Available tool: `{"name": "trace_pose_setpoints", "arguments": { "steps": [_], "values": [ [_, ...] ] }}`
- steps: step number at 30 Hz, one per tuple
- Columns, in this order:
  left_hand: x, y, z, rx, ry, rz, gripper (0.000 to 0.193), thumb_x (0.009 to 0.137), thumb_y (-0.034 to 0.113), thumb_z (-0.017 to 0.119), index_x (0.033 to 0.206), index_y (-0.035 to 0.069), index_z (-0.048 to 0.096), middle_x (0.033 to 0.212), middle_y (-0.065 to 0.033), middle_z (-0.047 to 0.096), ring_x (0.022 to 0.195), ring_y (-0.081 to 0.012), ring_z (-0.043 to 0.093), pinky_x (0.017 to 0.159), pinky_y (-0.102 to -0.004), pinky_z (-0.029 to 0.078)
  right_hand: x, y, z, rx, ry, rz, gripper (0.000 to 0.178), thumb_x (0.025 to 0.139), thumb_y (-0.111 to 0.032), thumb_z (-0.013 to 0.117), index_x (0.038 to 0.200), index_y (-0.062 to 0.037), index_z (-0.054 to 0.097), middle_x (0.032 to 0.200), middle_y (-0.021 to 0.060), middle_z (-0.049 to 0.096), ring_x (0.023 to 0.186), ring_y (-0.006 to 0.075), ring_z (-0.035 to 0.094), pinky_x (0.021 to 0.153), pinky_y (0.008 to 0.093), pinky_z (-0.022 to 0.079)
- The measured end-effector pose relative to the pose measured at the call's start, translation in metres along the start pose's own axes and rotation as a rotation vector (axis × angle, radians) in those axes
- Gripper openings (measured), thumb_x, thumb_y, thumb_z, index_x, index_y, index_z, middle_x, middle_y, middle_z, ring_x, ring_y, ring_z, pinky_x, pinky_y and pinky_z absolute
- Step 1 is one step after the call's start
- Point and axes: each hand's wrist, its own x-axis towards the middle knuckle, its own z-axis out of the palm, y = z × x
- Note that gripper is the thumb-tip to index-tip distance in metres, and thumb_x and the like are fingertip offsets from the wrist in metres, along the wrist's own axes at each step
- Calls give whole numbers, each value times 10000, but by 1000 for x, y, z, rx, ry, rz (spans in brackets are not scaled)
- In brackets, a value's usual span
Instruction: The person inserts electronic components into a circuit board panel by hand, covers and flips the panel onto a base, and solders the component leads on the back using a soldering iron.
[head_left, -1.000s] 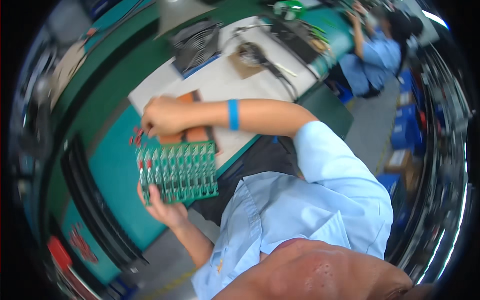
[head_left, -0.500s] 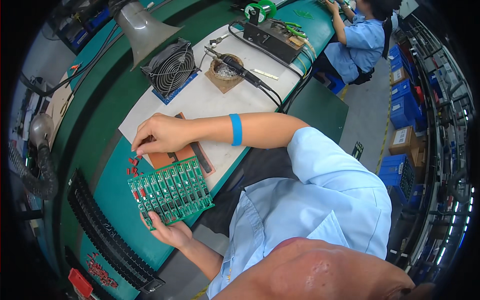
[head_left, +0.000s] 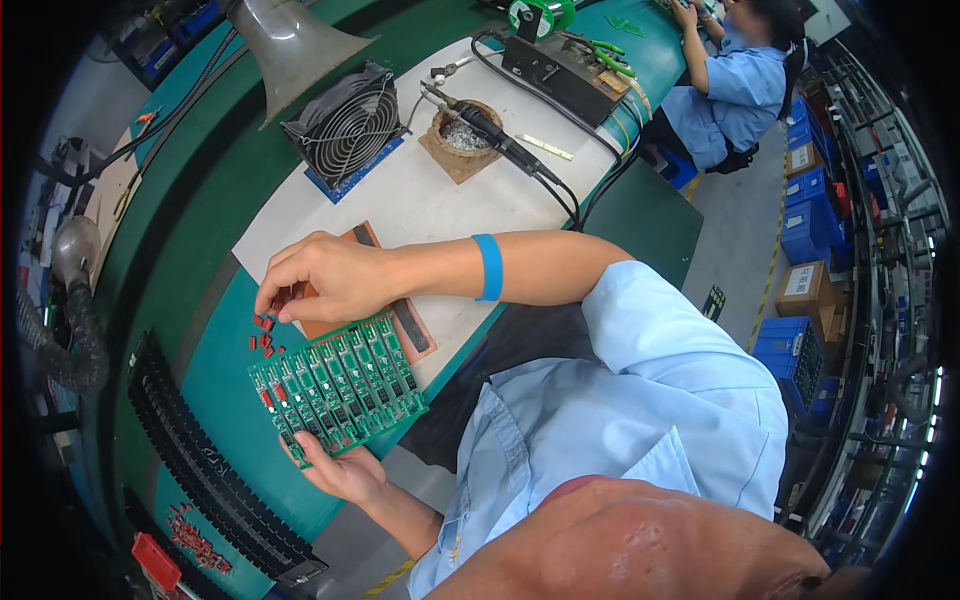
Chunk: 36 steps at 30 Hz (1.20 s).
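My left hand (head_left: pixel 345 474) grips the lower left edge of a green circuit board panel (head_left: pixel 340 385), thumb on top, fingers under it. The panel is split into several narrow strips with small parts. Two red components (head_left: pixel 279 393) stand on the strips at its left end. Past the panel's far edge my right hand (head_left: pixel 325 275), with a blue wristband (head_left: pixel 488 267), bends over loose red components (head_left: pixel 258 342) on the green mat. Its thumb and forefinger curl together at these pieces; whether one is between them is hidden. An orange-brown plate (head_left: pixel 415 330) lies partly under this hand and the panel.
A soldering iron (head_left: pixel 490 130) rests over a round ash-filled pot (head_left: pixel 462 135). Beside it are a black fan (head_left: pixel 350 125) and a fume funnel (head_left: pixel 295 45). A long black slotted rack (head_left: pixel 205 460) and more red components (head_left: pixel 195 540) lie at left. A co-worker (head_left: pixel 735 90) sits far right.
My right hand has moved slightly down and nearer to the loose red components. The panel stays in my left hand, shifted slightly left. The whole view has shifted a little.
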Motion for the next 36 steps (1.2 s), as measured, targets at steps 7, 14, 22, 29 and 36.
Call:
{"name": "trace_pose_setpoints", "arguments": {
  "steps": [7,14,22,29,36],
  "values": [
    [-1,-4,-4,6,22,12,327,1132,212,487,1391,39,583,1304,-117,700,1132,-183,701,931,-307,579,-1,-6,-1,-16,-16,23,199,857,-28,776,1055,-16,770,885,65,758,661,142,649,619,240,539],
    [-1,-3,-2,15,-1,11,349,1141,229,471,1404,22,570,1326,-132,689,1139,-190,702,934,-307,581,-2,-9,-1,-14,-40,-2,206,850,-27,786,1054,-9,765,908,81,767,678,142,658,631,241,547],
    [-2,-4,-7,34,-34,8,365,1144,247,468,1406,11,563,1351,-141,677,1146,-194,701,938,-310,583,-1,-9,0,51,-17,33,173,861,-29,782,1029,0,758,896,82,759,714,138,673,649,248,559],
    [-2,-2,-1,31,-38,6,367,1142,256,475,1398,10,571,1347,-138,680,1150,-193,699,942,-315,583,0,-9,0,18,-13,21,184,871,-26,769,1051,4,747,896,83,757,756,143,689,666,251,566],
    [-3,-2,-1,36,-16,-3,358,1141,244,480,1406,20,567,1355,-136,676,1154,-194,697,953,-315,580,-1,-9,1,46,-24,56,182,892,-31,755,1069,5,736,896,89,755,765,144,691,673,252,568]
  ]
}}
